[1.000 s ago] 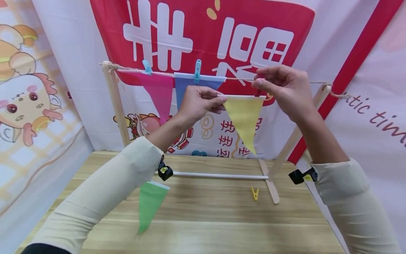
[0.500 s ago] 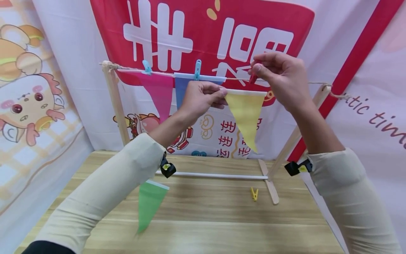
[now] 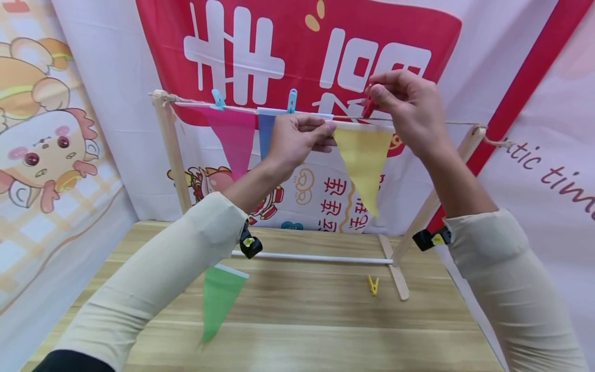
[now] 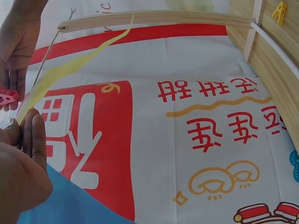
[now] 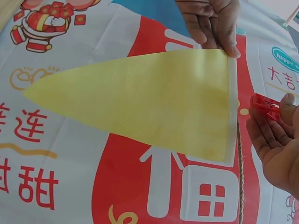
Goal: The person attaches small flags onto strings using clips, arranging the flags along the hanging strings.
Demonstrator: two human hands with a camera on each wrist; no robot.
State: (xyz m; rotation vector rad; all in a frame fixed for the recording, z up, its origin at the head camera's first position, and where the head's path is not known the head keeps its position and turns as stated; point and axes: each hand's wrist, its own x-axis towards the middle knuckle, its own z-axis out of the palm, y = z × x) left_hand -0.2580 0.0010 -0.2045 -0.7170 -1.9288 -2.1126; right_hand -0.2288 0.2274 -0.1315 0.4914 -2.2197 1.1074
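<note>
In the head view, my left hand (image 3: 297,139) pinches the upper left corner of a yellow pennant (image 3: 364,160) by its white top edge. The pennant hangs point down, its edge at about the height of the twine line (image 3: 457,123). Just above that edge my right hand (image 3: 413,111) holds a red clothespin (image 3: 368,107) between thumb and fingers. The right wrist view shows the clothespin (image 5: 265,106) apart from the pennant's white edge. To the left, a pink pennant (image 3: 236,137) and a partly hidden blue pennant (image 3: 265,134) hang from the line under light blue clothespins (image 3: 292,101).
Wooden posts (image 3: 172,150) hold up the twine, with a white rod (image 3: 321,257) low between them. On the wooden table (image 3: 302,336) lie a green pennant (image 3: 222,299) and a yellow clothespin (image 3: 373,284). A printed cloth (image 3: 288,46) covers the wall behind.
My left hand has raised the yellow pennant up toward the twine. My right hand has moved up and slightly left with the red clothespin, away from the pennant's edge.
</note>
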